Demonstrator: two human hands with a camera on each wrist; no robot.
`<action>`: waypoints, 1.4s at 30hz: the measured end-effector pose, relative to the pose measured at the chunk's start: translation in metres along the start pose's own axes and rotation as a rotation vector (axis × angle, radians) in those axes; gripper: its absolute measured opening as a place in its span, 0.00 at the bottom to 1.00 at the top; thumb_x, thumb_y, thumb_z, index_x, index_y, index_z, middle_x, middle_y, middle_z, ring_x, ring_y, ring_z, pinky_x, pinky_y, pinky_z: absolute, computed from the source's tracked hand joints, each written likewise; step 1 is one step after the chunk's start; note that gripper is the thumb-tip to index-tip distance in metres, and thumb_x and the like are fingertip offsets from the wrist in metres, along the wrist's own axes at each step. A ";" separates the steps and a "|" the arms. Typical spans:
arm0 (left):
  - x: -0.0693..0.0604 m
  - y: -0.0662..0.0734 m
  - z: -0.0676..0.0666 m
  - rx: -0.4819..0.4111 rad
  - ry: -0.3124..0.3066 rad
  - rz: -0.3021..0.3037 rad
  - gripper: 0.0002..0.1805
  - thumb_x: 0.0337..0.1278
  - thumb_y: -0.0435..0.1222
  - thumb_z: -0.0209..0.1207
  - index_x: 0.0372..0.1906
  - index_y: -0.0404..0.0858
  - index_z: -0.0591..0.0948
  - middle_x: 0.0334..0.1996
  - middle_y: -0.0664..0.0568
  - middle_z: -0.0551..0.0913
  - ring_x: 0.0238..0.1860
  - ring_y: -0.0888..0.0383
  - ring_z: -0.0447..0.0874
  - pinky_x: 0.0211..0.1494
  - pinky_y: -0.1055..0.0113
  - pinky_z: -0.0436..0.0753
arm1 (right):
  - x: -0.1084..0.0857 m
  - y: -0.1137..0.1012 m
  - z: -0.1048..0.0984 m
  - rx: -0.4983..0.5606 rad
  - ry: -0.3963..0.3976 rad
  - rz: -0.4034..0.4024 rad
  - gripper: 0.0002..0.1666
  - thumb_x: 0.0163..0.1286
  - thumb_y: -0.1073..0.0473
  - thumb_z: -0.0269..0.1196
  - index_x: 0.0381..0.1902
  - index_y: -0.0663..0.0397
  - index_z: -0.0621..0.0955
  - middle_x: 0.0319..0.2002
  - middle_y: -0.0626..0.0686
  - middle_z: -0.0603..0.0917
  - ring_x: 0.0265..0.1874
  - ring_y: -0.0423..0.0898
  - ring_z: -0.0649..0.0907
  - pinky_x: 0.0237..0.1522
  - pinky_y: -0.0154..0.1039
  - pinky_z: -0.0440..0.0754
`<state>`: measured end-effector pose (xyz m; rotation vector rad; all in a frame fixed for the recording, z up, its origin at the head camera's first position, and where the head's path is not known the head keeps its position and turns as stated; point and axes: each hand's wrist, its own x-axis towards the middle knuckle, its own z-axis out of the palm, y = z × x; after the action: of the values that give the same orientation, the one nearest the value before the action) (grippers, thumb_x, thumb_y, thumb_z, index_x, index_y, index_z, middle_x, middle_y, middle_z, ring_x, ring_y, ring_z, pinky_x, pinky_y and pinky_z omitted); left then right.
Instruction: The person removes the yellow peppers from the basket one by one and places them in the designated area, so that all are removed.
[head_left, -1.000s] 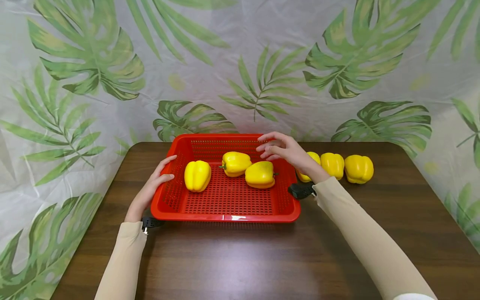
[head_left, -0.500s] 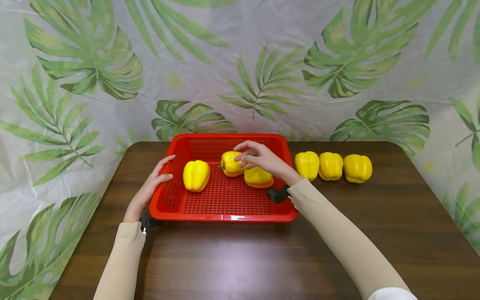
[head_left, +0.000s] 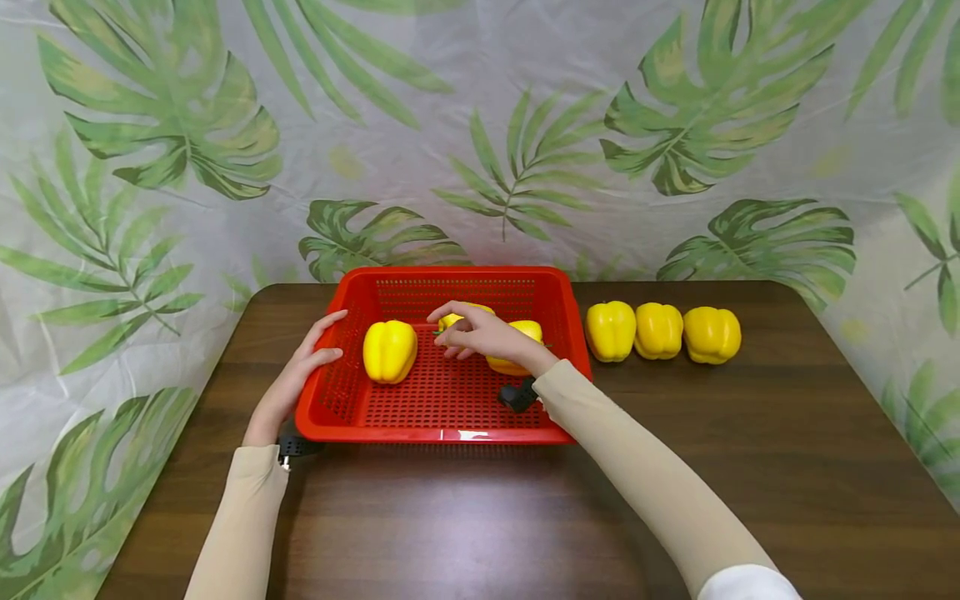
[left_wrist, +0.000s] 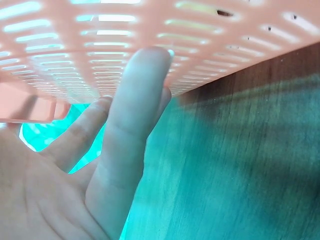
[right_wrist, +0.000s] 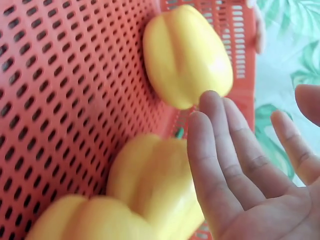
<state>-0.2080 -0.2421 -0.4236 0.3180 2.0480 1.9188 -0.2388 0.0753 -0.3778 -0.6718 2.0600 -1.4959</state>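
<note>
A red perforated plastic basket (head_left: 457, 435) holds 3 yellow bell peppers. One bell pepper (head_left: 390, 352) lies at the left inside. Another bell pepper (head_left: 452, 319) at the back middle and a bell pepper (head_left: 529, 330) at the right are partly covered by my right hand (head_left: 483, 335). That hand hovers over the basket with fingers extended and nothing in them; the left bell pepper (right_wrist: 187, 57) is just beyond its fingertips in the right wrist view. My left hand (head_left: 294, 382) rests against the basket's left side, its fingers straight along the outer wall (left_wrist: 195, 45) in the left wrist view.
Right of the basket, three more yellow bell peppers stand in a row: one near (head_left: 611, 332), one middle (head_left: 658, 332), one far (head_left: 712, 335). All stand on a dark wooden table (head_left: 465, 517). A leaf-patterned cloth (head_left: 525, 150) hangs behind it.
My right hand has moved left and slightly down, from the basket's right rim to above its middle. The left hand stays at the basket's left side. The peppers have not moved.
</note>
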 end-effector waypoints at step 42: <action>0.000 0.000 0.000 -0.002 -0.002 -0.011 0.31 0.71 0.37 0.43 0.75 0.54 0.51 0.68 0.41 0.54 0.55 0.41 0.71 0.50 0.58 0.80 | 0.061 0.006 0.049 -0.258 -0.022 0.153 0.43 0.69 0.59 0.60 0.74 0.38 0.51 0.66 0.62 0.65 0.39 0.57 0.78 0.39 0.41 0.77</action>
<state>-0.2085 -0.2424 -0.4236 0.3075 2.0421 1.9137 -0.2536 0.0022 -0.4032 -0.6066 2.2543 -1.1460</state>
